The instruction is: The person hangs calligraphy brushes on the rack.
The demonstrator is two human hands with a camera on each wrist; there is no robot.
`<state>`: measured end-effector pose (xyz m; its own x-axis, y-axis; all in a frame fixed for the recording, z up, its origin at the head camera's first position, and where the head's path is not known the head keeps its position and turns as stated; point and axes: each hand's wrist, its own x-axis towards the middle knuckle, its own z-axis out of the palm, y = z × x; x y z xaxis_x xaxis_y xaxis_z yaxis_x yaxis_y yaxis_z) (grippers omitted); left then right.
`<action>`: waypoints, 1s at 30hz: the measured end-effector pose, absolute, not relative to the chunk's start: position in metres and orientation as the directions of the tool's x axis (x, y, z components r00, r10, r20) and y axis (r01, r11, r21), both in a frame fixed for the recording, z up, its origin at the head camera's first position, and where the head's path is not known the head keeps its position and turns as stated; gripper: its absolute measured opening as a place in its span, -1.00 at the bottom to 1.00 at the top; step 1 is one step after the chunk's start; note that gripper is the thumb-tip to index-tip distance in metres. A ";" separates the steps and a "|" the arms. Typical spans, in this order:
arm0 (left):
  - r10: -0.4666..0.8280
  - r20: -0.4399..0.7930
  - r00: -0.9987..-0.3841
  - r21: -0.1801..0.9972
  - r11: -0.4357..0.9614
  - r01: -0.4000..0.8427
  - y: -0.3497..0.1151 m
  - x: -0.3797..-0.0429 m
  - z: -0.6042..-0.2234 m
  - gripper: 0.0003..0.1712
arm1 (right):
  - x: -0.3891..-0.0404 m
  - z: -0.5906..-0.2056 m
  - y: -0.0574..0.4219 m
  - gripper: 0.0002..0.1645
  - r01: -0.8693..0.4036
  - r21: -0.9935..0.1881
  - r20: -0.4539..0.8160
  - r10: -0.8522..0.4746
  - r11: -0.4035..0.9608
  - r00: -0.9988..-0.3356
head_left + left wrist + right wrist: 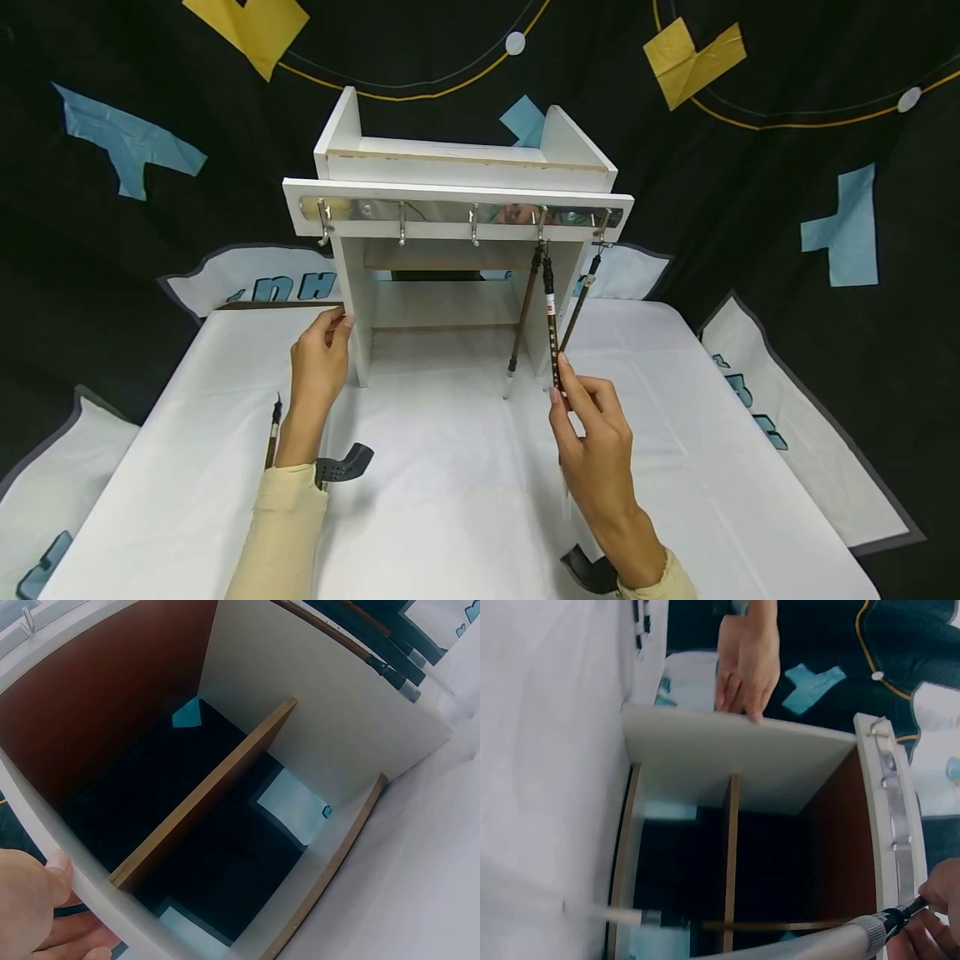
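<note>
A slim dark-brown brush with pale dots along its shaft, a white-and-red label and a black upper end [552, 325] is pinched between the thumb and fingertips of the person's right hand [600, 442]. It stands nearly upright in front of a white wooden shelf unit [468, 172], its upper end just below the fourth hook from the left [542, 218]; whether its cord is looped over that hook cannot be told. A pale, translucent cap [810, 945] covers the brush's lower end.

The person's left hand [318, 358] grips the front edge of the unit's left side panel, its thumb on the edge and its fingers around the outside.

Along the unit's front runs a white rail with a shiny metal strip [442, 210] bearing five silver hooks. A plain brown brush with a black upper end [522, 317] hangs at the fourth hook, just left of the held one, and another dark brush [577, 308] slants down from the fifth. Beside the left forearm, a further dark brush [273, 429] lies on the white-covered table [450, 500].

The person wears cream sleeves [281, 533] and a black strap at each wrist [345, 464]. Behind hangs a black cloth [420, 50] with yellow and blue patches.
</note>
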<state>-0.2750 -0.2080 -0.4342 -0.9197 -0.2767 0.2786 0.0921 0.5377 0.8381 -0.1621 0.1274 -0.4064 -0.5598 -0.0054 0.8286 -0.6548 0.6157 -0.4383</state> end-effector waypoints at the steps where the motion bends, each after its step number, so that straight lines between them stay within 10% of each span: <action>1: -0.276 0.278 -0.920 0.839 0.536 0.093 -0.208 -0.275 -0.434 -0.40 | -0.163 -0.406 0.125 -0.32 -0.657 -0.447 0.821 -0.013 0.607 -0.571; 30: -0.280 0.288 -0.916 0.841 0.531 0.102 -0.208 -0.274 -0.433 -0.44 | -0.183 -0.409 0.086 -0.36 -0.688 -0.482 0.775 -0.103 0.543 -0.624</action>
<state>-0.2741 -0.2081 -0.4334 -0.9159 -0.2798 0.2877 0.1021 0.5309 0.8412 -0.1832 0.0864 -0.4089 -0.6240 -0.1034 0.7745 -0.6879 0.5428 -0.4818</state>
